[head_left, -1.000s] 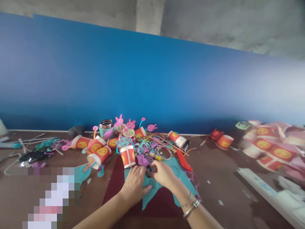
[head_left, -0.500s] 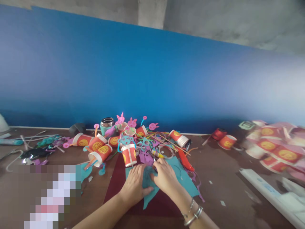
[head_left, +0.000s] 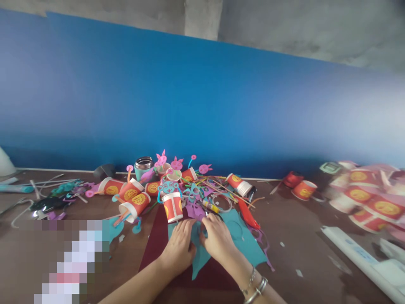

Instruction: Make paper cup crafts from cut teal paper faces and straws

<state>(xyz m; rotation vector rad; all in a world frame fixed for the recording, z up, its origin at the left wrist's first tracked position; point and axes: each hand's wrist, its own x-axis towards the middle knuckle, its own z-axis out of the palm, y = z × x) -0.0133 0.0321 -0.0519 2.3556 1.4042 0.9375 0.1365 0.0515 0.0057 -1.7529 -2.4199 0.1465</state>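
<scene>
My left hand (head_left: 180, 245) and my right hand (head_left: 218, 237) meet close together over the middle of the table. Their fingers are curled in, with light-blue paper (head_left: 200, 258) between them; fingertips hide part of it. Below, more light-blue paper (head_left: 248, 242) with a cut edge lies spread on a dark red sheet (head_left: 155, 242). Just beyond the left fingertips stands a red paper cup (head_left: 172, 207) bearing a blue paper animal face (head_left: 168, 187). A glue stick (head_left: 210, 206) and purple paper scraps (head_left: 194, 210) lie past my right fingers.
Red paper cups with paper figures (head_left: 133, 194) cluster left of centre, near a teal flask (head_left: 144, 169). A red tool handle (head_left: 248, 213) lies to the right. More decorated cups (head_left: 373, 196) and a white bar-shaped object (head_left: 348, 249) occupy the right side. A blue partition (head_left: 202, 97) rises behind.
My hands have drawn slightly closer, and the left thumb has tucked in. The blue piece between them is now more hidden. The whole view has shifted slightly.
</scene>
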